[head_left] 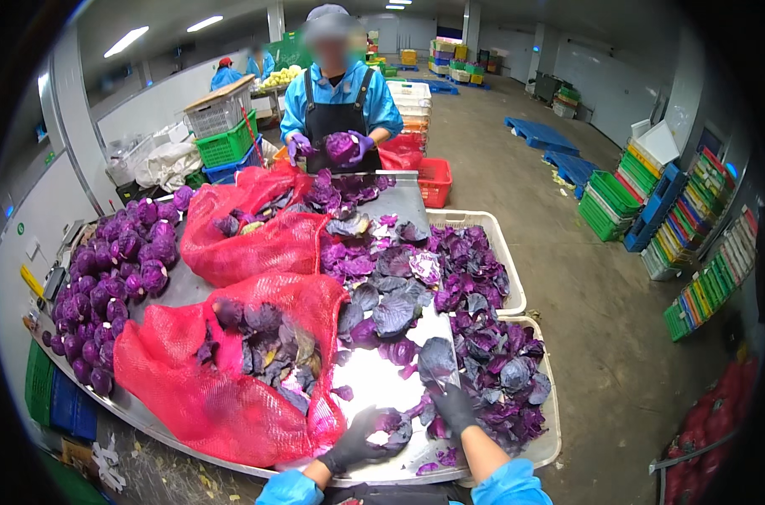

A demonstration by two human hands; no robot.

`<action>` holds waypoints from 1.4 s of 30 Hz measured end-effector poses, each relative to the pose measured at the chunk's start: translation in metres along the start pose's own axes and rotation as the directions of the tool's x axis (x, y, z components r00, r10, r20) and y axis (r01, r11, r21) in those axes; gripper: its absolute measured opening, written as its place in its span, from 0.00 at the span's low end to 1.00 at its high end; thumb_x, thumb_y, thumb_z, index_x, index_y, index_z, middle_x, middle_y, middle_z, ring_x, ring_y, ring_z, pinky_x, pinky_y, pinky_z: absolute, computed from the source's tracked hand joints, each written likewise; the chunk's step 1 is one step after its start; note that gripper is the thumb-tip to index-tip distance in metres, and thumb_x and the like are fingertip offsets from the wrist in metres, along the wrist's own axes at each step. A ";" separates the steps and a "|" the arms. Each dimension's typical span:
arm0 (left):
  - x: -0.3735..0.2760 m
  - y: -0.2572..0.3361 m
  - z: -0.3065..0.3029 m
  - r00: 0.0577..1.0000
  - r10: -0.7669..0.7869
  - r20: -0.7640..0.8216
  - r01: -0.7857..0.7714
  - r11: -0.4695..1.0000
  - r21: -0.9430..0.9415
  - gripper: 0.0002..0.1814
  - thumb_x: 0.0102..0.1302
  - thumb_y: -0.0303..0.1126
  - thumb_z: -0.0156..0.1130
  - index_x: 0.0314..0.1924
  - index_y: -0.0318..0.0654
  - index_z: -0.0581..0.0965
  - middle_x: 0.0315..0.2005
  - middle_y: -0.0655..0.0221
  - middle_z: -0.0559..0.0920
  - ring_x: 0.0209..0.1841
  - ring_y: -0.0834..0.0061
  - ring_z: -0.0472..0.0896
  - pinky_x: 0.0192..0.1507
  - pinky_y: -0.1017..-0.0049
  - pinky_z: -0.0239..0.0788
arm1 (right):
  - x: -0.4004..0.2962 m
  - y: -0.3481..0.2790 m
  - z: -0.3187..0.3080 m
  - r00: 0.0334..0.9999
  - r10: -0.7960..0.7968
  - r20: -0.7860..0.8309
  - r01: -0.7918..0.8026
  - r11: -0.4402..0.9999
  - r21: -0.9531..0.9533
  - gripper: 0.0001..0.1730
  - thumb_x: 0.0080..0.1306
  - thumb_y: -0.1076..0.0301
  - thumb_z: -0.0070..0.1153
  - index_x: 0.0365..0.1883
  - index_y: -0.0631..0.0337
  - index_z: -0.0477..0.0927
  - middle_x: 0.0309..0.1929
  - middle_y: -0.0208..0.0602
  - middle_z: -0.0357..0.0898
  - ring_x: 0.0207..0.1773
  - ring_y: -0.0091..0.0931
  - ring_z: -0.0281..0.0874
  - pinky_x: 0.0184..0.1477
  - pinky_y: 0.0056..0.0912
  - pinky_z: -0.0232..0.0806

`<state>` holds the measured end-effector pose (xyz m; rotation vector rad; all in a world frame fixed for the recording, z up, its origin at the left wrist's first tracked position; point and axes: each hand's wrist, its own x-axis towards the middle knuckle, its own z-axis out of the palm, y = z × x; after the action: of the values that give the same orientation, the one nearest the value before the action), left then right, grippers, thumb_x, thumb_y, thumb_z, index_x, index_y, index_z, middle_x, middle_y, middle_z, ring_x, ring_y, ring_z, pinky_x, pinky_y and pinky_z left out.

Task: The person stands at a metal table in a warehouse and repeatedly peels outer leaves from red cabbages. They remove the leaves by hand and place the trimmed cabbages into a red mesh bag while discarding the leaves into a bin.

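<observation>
My left hand (358, 442), in a black glove, grips a red cabbage (392, 429) low over the metal table (376, 374); its pale cut stem faces up. Further right, at the table's edge, my gloved right hand (455, 407) has its fingers at the base of a dark outer cabbage leaf (437, 360) and appears to hold it. Beneath and beside that hand is a white crate (551, 404) heaped with loose purple leaves (505, 379). Left of my left hand lies an open red mesh sack (231, 416) containing untrimmed cabbages (262, 317) and loose leaves.
Trimmed cabbages (120, 252) are piled at the table's left. A second mesh sack (256, 249) and scattered leaves (395, 312) lie ahead. Across the table a co-worker (335, 95) in purple gloves holds cabbage. Another leaf-filled crate (512, 278) stands right; stacked crates (698, 214) line the wall.
</observation>
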<state>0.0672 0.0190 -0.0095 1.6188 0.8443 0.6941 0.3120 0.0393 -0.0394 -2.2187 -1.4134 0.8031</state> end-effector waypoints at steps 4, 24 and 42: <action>0.003 -0.005 -0.005 0.991 0.040 -0.126 -0.028 0.995 0.099 0.45 0.42 0.39 0.75 0.58 0.33 0.60 0.52 0.59 0.69 0.56 0.66 0.67 0.62 0.67 0.55 | -0.032 -0.003 0.023 0.978 -0.197 -0.067 0.208 0.941 0.268 0.31 0.56 0.45 0.58 0.47 0.64 0.76 0.39 0.50 0.79 0.42 0.41 0.78 0.45 0.40 0.68; -0.010 -0.050 -0.016 0.943 -0.249 -0.220 0.228 0.966 -0.119 0.49 0.49 0.29 0.71 0.66 0.38 0.49 0.57 0.56 0.63 0.59 0.65 0.65 0.57 0.69 0.64 | -0.074 0.013 0.057 0.953 -0.226 0.202 0.000 0.666 0.746 0.09 0.62 0.66 0.56 0.34 0.65 0.78 0.23 0.29 0.76 0.25 0.16 0.72 0.28 0.19 0.64; -0.011 -0.022 -0.019 0.988 0.066 0.143 -0.120 0.902 0.415 0.53 0.41 0.43 0.75 0.62 0.29 0.56 0.60 0.50 0.61 0.64 0.55 0.58 0.65 0.65 0.50 | -0.070 -0.031 0.012 0.815 -0.506 0.284 0.398 0.844 0.361 0.25 0.56 0.60 0.60 0.51 0.59 0.73 0.42 0.43 0.77 0.42 0.30 0.76 0.44 0.31 0.67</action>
<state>0.0415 0.0230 -0.0271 2.0823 0.8687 0.4869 0.2603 -0.0117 -0.0117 -1.4616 -1.7768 1.1952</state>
